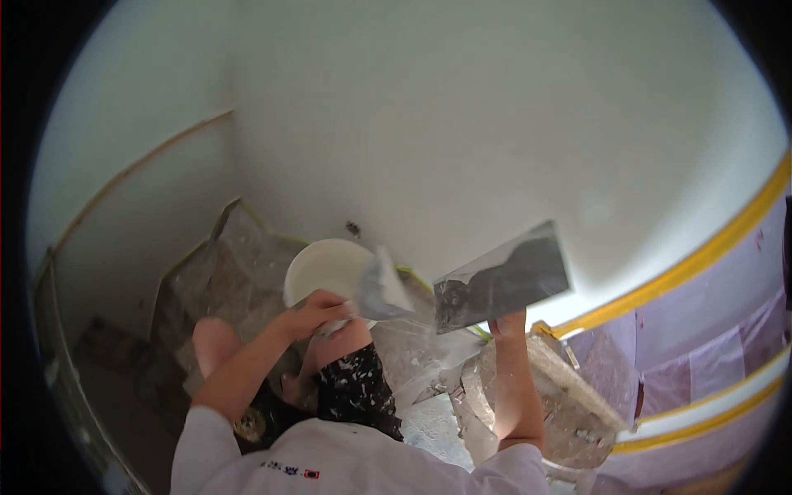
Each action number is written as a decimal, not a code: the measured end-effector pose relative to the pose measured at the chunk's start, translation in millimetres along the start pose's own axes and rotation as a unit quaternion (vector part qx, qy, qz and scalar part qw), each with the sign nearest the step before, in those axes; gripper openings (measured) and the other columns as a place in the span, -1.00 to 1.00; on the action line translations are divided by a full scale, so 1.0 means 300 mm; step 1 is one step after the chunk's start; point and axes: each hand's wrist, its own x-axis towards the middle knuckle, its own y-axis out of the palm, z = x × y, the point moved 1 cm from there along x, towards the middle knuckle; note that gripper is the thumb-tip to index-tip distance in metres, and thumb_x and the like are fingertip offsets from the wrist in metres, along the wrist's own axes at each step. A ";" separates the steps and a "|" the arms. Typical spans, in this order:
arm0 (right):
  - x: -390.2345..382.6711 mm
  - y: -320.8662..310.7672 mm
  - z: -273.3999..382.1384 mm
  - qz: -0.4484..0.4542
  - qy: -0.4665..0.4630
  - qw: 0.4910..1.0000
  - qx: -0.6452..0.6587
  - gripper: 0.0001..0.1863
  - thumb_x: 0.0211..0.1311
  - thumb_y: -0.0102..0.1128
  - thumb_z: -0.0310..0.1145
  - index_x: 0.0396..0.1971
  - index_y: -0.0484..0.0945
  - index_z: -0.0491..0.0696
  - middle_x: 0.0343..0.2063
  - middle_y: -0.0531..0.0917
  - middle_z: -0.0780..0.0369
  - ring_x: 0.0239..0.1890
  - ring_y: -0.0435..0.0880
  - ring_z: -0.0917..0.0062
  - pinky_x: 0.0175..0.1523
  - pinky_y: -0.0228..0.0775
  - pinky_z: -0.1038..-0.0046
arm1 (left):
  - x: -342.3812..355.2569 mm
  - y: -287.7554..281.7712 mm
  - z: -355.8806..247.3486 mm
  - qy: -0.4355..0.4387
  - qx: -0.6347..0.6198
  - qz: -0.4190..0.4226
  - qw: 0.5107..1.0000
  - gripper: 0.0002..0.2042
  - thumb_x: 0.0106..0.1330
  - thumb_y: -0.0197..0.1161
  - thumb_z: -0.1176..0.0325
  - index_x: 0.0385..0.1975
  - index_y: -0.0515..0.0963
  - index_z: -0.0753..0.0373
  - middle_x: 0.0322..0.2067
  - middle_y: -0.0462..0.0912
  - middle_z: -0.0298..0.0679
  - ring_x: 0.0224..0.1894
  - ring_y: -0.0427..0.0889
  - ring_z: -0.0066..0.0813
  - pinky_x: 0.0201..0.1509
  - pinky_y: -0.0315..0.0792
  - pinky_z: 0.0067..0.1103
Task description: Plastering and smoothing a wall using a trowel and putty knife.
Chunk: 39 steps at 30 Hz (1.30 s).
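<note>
Grey plate (513, 279), long axis rising rightward | right hand (506, 322) clasping it | left hand (324, 311) gripping right-pointing scraper (383, 289)

Pretty clearly an indoor room in the middle of wall work, like a plastering or painting site. Big giveaway is the masking: clear plastic (425, 338) over the floor, green tape (285, 238) running along its edge by the bare white wall (462, 107), plus a fat yellow band (685, 285) curving along the right where purplish sheeting (693, 330) starts. Then there's the gear: a white bucket (330, 257), a wide blade (382, 289) right by it (kinda blurry) and a flat metal plate (520, 276). Can't tell if it's a house or an office, tbh.
</note>
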 end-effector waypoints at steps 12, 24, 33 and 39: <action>0.261 0.255 -0.366 0.324 0.095 0.691 -0.639 -0.77 0.03 0.27 -0.41 -0.33 0.45 -0.15 -0.46 0.60 0.15 -0.45 0.57 0.47 -0.33 0.39 0.44 | -0.148 -0.270 -0.205 0.158 -0.035 -0.117 0.980 -0.76 0.33 0.17 0.24 -0.33 0.55 0.34 -0.48 0.59 -0.18 -0.57 0.51 -0.53 -0.58 0.36 -0.61; 0.305 0.162 -1.345 0.486 0.105 0.424 -0.757 -0.49 0.06 0.25 -0.25 0.04 0.37 -0.04 -0.24 0.62 0.02 -0.19 0.62 0.09 -0.12 0.46 0.14 | -0.400 -0.427 -0.224 0.184 -0.070 -0.306 0.932 -0.72 0.34 0.15 0.18 -0.31 0.56 0.34 -0.50 0.58 -0.22 -0.62 0.48 -0.55 -0.58 0.33 -0.63; 0.153 -0.082 -1.620 0.442 0.445 0.431 -0.648 -0.61 0.08 0.22 -0.27 -0.07 0.59 -0.06 -0.49 0.68 0.20 -0.52 0.65 0.44 -0.52 0.48 0.34 | -0.436 -0.423 -0.215 0.192 -0.127 -0.321 0.919 -0.67 0.30 0.20 0.14 -0.32 0.56 0.36 -0.51 0.59 -0.16 -0.64 0.50 -0.50 -0.60 0.37 -0.63; 0.297 0.080 -1.445 0.517 0.541 0.350 -0.564 -0.62 0.11 0.25 -0.21 -0.06 0.61 0.00 -0.53 0.65 0.31 -0.63 0.49 0.64 -0.61 0.33 0.56 | -0.401 -0.415 -0.242 0.207 -0.135 -0.304 0.920 -0.69 0.34 0.16 0.15 -0.31 0.57 0.33 -0.53 0.57 -0.23 -0.65 0.48 -0.55 -0.61 0.33 -0.65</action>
